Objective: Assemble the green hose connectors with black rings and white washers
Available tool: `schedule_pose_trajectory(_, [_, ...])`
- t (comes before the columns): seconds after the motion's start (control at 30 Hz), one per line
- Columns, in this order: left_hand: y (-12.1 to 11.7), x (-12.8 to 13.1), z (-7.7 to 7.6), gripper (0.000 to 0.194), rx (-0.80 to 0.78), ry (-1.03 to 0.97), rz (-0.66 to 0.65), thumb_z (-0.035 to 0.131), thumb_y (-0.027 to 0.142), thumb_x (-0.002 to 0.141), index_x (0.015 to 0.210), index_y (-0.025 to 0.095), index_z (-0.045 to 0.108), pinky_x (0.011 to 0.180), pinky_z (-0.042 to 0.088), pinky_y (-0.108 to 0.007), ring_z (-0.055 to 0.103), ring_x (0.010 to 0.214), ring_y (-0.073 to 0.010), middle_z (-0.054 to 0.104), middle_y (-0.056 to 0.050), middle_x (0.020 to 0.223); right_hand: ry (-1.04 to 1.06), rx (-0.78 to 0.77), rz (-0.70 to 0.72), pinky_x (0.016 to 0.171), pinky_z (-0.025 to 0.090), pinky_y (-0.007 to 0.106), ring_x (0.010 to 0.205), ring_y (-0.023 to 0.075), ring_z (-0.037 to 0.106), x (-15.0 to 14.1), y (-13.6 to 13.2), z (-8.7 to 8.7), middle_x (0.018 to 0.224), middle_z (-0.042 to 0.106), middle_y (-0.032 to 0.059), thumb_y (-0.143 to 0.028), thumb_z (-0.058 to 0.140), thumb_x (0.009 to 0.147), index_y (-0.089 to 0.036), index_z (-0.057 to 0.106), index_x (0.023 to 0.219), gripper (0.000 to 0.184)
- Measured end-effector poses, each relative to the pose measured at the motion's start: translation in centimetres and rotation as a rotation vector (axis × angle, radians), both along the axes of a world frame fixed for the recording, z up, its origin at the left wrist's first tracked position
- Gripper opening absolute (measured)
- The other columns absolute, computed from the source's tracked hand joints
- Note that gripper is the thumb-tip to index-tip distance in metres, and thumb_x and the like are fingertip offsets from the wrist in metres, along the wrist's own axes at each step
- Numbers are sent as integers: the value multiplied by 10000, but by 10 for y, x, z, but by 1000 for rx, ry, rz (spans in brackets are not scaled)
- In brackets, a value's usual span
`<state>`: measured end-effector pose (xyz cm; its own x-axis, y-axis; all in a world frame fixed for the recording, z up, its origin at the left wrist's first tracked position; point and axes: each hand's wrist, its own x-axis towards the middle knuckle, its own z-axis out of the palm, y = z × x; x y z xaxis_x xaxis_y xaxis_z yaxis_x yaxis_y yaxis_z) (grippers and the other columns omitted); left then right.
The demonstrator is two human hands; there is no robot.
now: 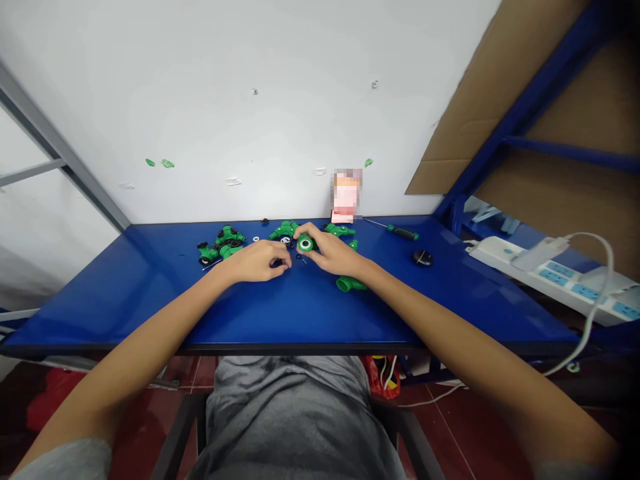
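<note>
Green fitting (305,243) sat at frame centre, gripped in my right hand (323,252), end turned toward me, presumably for visibility; my left hand (260,261) curled nearby, whether holding anything I could not tell.

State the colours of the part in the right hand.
The part is green, with a white ring around a dark centre; best in head view.

held fitting (305,244): green, white ring (302,245) | tabletop (300,313): blue | screwdriver handle (403,233): green-black | power strip (517,262): white
</note>
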<state>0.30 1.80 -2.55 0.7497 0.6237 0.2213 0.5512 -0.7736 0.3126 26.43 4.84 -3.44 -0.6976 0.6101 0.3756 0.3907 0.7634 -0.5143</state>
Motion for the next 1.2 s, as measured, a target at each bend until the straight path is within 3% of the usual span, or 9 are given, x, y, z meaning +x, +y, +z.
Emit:
schedule_pose_trajectory(0.17, [-2,0,-4,192,141,85,171,637,225,950,1110,200,742,813,544,-360,685,988,-276,692,-117,1147,-8,-29,27,799,476,353,822,237,677,-1,1,-3,954,721,19,-308,559,1049,-266,501,1334,294])
schedule_pose_trajectory(0.27, [0,-3,-6,223,139,162,192,637,267,973,1157,194,740,849,556,-386,678,1052,-309,676,-138,1177,-1,-37,21,826,487,366,847,240,676,-1,3,-5,1016,730,34,-340,545,1070,-270,494,1336,280])
schedule_pose_trajectory(0.37, [6,-9,-6,233,70,186,158,593,270,1006,1147,206,767,887,555,-393,693,971,-280,694,-121,1115,52,-101,52,844,508,377,870,238,675,0,5,-7,1038,724,39,-396,516,1100,-283,463,1332,263])
schedule_pose_trajectory(0.53, [11,-13,-3,246,-5,109,117,671,244,936,1150,222,790,834,555,-347,695,817,-215,741,-92,1112,201,-233,158,865,532,382,898,221,665,-1,5,-9,1021,681,33,-473,533,1112,-282,433,1326,304])
schedule_pose_trajectory(0.63, [11,-14,-1,250,-3,69,129,680,219,911,1130,225,800,827,559,-341,713,829,-221,770,-87,1115,226,-251,175,842,542,379,887,219,658,-4,1,-7,1014,682,34,-498,538,1108,-285,443,1334,324])
schedule_pose_trajectory(0.73, [14,-18,1,231,83,34,227,687,240,909,1101,222,814,848,569,-366,731,894,-256,785,-97,1094,202,-205,136,854,551,393,895,234,677,-5,-2,-5,1022,700,41,-496,548,1097,-284,477,1357,343])
schedule_pose_trajectory(0.9, [13,-24,13,269,185,-307,372,720,335,956,1173,209,817,851,621,-369,715,819,-202,773,-89,1070,116,-113,62,892,542,401,927,256,722,-3,-2,-2,1090,755,45,-467,560,1094,-302,530,1422,369])
schedule_pose_trajectory(1.07, [0,-12,22,351,111,-601,230,785,477,976,1231,240,826,877,662,-332,728,967,-191,761,-97,1220,91,11,-3,839,516,367,886,238,704,-4,-4,0,1136,766,45,-412,573,1085,-299,574,1406,340])
schedule_pose_trajectory(1.2, [-4,-2,15,457,37,-653,157,815,564,945,1261,235,806,915,678,-361,732,1048,-215,750,-110,1240,81,90,-137,721,471,335,729,214,667,-8,-5,-2,927,769,12,-437,636,1046,-278,626,1409,397])
